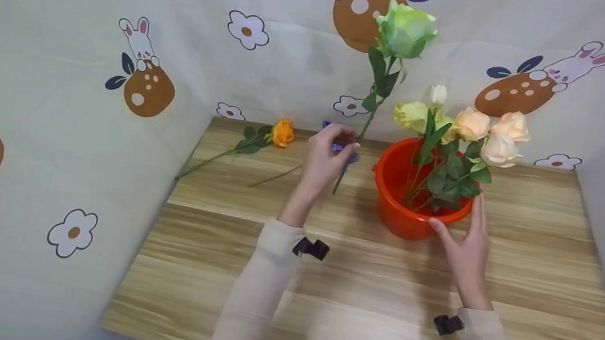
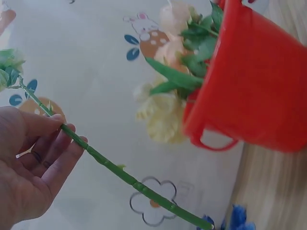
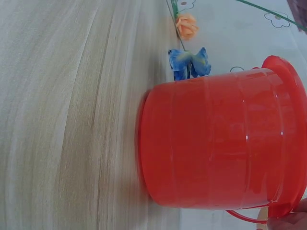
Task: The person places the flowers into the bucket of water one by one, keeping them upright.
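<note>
My left hand (image 1: 328,159) pinches the green stem of a large pale-green rose (image 1: 406,29), its bloom up and its stem end hanging over the table. In the left wrist view the stem (image 2: 120,173) runs between thumb and fingers. My right hand (image 1: 466,251) holds the rim of a red bucket (image 1: 405,226) at its near right side. Inside the bucket stand several peach roses (image 1: 471,124), a pale-yellow flower (image 1: 412,116) and a white bud (image 1: 439,94). A blue flower (image 3: 189,63) lies left of the bucket, partly hidden by my left hand in the head view.
An orange rose (image 1: 283,133) lies at the back left of the wooden table (image 1: 197,272). A bare stem (image 1: 276,176) lies between it and my left hand. Patterned cloth (image 1: 292,65) hangs behind the table and along its sides.
</note>
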The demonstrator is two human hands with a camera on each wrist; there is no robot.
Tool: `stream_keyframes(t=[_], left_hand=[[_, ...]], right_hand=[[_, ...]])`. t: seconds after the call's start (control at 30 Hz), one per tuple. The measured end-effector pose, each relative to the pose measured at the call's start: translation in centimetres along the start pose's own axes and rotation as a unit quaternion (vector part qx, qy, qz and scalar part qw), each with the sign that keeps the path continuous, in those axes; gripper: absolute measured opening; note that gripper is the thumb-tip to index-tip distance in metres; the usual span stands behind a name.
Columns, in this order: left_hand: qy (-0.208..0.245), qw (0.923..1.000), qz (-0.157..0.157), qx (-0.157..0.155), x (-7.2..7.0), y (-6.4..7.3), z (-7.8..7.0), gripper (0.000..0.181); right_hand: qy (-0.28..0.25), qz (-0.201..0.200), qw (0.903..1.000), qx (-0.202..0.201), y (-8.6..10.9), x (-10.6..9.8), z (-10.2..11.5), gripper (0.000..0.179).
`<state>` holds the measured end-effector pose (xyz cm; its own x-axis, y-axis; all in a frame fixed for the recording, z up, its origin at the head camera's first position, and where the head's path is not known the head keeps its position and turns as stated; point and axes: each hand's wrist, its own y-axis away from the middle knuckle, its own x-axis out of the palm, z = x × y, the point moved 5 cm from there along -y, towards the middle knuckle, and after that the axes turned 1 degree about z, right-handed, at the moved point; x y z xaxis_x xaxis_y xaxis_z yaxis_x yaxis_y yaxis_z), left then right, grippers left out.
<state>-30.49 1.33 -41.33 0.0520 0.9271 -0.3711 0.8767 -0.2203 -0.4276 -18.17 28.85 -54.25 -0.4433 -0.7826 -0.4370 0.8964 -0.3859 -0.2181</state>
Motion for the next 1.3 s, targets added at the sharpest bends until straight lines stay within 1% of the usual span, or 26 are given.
stream_keyframes(t=[0.1, 0.33, 0.5, 0.63, 0.73, 0.83, 1.07, 1.17, 1.3], left_hand=[[0.017, 0.9997, -0.002, 0.017, 0.8, -0.5, -1.3, 0.016], [0.080, 0.9963, 0.012, 0.027, 2.8, -1.2, -4.0, 0.016], [0.109, 0.9934, 0.020, 0.030, 4.4, -1.2, -5.1, 0.017], [0.124, 0.9914, 0.026, 0.035, 5.7, -1.1, -5.4, 0.019], [0.125, 0.9911, 0.030, 0.036, 6.6, -1.0, -5.2, 0.019], [0.116, 0.9920, 0.031, 0.038, 7.5, -0.8, -4.6, 0.018], [0.080, 0.9955, 0.026, 0.045, 9.3, -0.2, -2.4, 0.016], [0.074, 0.9960, 0.029, 0.041, 10.0, 0.1, -1.5, 0.015], [0.053, 0.9975, 0.026, 0.038, 10.7, 0.3, -0.3, 0.014]], right_hand=[[0.002, 0.002, 1.0000, 0.000, 0.0, 0.1, -0.1, 0.101], [0.005, 0.004, 1.0000, 0.008, 0.0, 0.0, -0.3, 0.101], [0.005, 0.003, 0.9999, 0.009, 0.0, 0.0, -0.4, 0.101], [0.006, 0.003, 0.9999, 0.012, 0.0, 0.0, -0.4, 0.101], [0.005, 0.003, 0.9999, 0.012, 0.0, 0.0, -0.3, 0.101], [0.003, 0.002, 0.9999, 0.011, 0.0, 0.0, -0.3, 0.101], [0.003, 0.001, 0.9999, 0.011, 0.0, -0.1, -0.2, 0.101], [0.004, 0.000, 1.0000, 0.009, -0.1, -0.1, -0.2, 0.101], [0.005, 0.001, 1.0000, 0.007, -0.1, -0.1, -0.2, 0.101]])
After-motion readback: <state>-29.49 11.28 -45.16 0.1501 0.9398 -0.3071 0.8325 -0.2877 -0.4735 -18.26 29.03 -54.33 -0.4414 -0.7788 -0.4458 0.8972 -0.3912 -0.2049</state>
